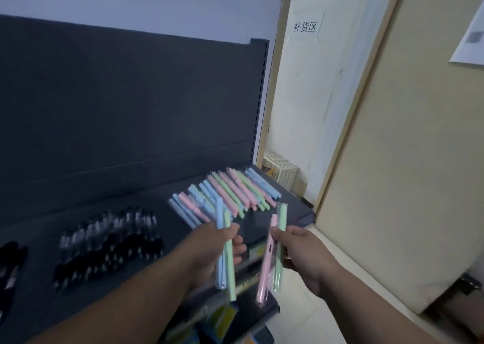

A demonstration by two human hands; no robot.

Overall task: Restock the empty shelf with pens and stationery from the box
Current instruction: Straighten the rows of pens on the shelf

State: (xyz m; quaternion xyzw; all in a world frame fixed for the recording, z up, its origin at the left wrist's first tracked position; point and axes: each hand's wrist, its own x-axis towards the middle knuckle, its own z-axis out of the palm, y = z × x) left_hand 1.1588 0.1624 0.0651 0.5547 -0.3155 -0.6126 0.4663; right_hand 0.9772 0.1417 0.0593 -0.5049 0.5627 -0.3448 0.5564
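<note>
My left hand (217,249) grips a blue pen and a green pen (230,267), both upright in clear sleeves, above the front edge of the dark shelf (146,213). My right hand (301,249) holds a pink pen (264,278) and a green pen (279,254) just right of the shelf's corner. A row of pastel blue, pink and green pens (230,194) lies on the shelf's right part, just beyond both hands. Black pens (110,241) lie in a group at the shelf's left. The box is out of view.
The shelf's dark back panel (131,108) rises behind the pens. A cream plastic crate (281,168) stands on the floor behind the shelf's right end. A beige door (408,160) is at the right. Lower shelves with packaged goods (222,315) show beneath my hands.
</note>
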